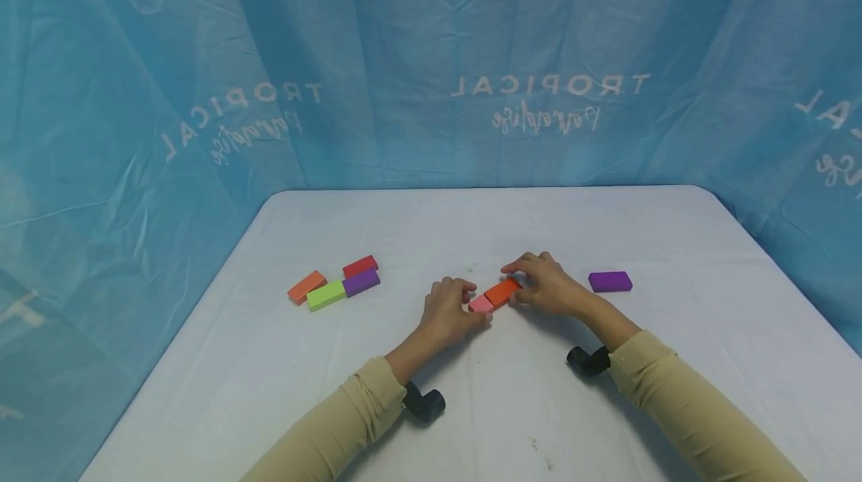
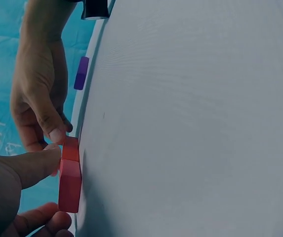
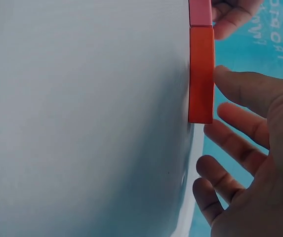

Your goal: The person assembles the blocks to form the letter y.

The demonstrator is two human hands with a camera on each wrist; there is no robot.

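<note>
A pink block [image 1: 481,304] and an orange-red block [image 1: 503,292] lie end to end in one slanted line on the white table. My left hand [image 1: 447,312] pinches the pink block, thumb on its near side and fingers at the far side. At the orange-red block [image 3: 201,74], my right hand [image 1: 547,286] has its fingers spread loosely, with the thumb tip right at the block's edge and the other fingertips near its outer end. The left wrist view shows the pink block [image 2: 69,186] up close, partly bordered by the left fingertips.
To the left lie an orange block [image 1: 306,287], a lime-green block [image 1: 326,296], a purple block [image 1: 361,282] and a red block [image 1: 360,266], grouped together. Another purple block [image 1: 610,281] sits right of the right hand. A blue printed curtain [image 1: 431,138] hangs behind the table.
</note>
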